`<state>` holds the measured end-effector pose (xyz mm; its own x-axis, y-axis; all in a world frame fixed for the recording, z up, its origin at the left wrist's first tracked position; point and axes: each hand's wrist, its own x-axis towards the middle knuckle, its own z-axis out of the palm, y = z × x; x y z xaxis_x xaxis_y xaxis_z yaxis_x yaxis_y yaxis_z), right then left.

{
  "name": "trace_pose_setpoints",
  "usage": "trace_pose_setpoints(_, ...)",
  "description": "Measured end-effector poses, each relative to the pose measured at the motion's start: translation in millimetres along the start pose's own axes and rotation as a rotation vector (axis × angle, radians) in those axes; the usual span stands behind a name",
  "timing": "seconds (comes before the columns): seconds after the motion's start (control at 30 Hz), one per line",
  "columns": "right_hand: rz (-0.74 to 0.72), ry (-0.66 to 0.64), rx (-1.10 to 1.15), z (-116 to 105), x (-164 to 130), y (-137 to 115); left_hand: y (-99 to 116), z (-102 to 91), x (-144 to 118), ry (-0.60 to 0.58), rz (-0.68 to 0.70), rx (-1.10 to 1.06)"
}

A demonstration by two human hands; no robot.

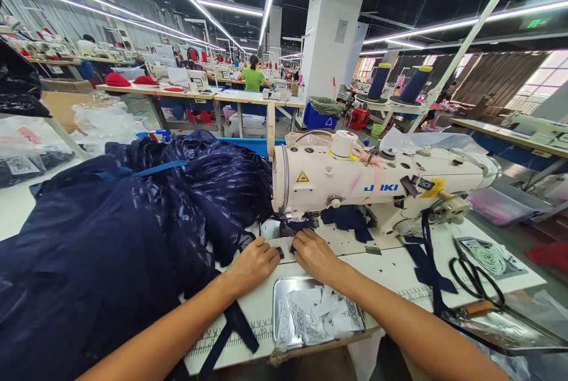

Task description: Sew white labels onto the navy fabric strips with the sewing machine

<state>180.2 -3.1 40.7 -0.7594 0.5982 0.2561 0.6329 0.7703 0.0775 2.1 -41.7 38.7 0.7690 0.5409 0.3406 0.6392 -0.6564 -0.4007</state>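
Note:
My left hand (256, 261) is closed in front of the needle area of a white sewing machine (310, 180). A small dark piece of cloth (280, 252) pokes out at its fingertips. Just to the right, my right hand (316, 255) has its fingers bent together over the machine bed, with a bit of dark cloth showing at the tips. Navy cloth (302, 225) lies under the needle, partly hidden by the machine head. A large heap of gathered navy fabric (110, 239) covers the table's left side, beside my left hand.
Below my hands sits a metal tray (276, 310) of printed labels (310, 319). Black scissors (477, 277), pale green cord (486, 258) and navy strips (428, 271) lie at right. Thread cones (379, 82) stand behind the machine. A person in green (254, 76) sits farther back.

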Motion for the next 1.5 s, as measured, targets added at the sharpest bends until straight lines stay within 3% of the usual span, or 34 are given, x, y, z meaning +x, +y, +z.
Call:
trace_pose_setpoints(0.1, -0.005, -0.006, -0.003, -1, -4, 1, 3, -2.7, 1, 0.049, -0.034, -0.098)
trace_pose_setpoints(0.33, 0.228, -0.007, 0.21, 3, 10, -1, 8, 8.2, 4, 0.153, -0.12, -0.399)
trace_pose_setpoints(0.67, 0.313, -0.077, 0.463, 7, 16, 4, 1, 12.9, 9, 0.043, -0.217, -0.593)
trace_pose_setpoints(0.9, 0.269, -0.166, 0.551, 12, 28, 22, 2, 11.1, 13, 0.007, -0.158, -0.532)
trace_pose_setpoints(1.03, 0.221, -0.143, 0.543, 8, 25, 22, 7, 10.5, 7, 0.139, -0.174, -0.456)
trace_pose_setpoints(1.23, 0.223, -0.095, 0.526, 7, 19, 14, 5, 4.7, -3, 0.319, -0.216, -0.132)
trace_pose_setpoints(1.5, 0.282, -0.076, 0.546, 10, 18, 9, 6, 8.2, 6, 0.275, -0.116, 0.066)
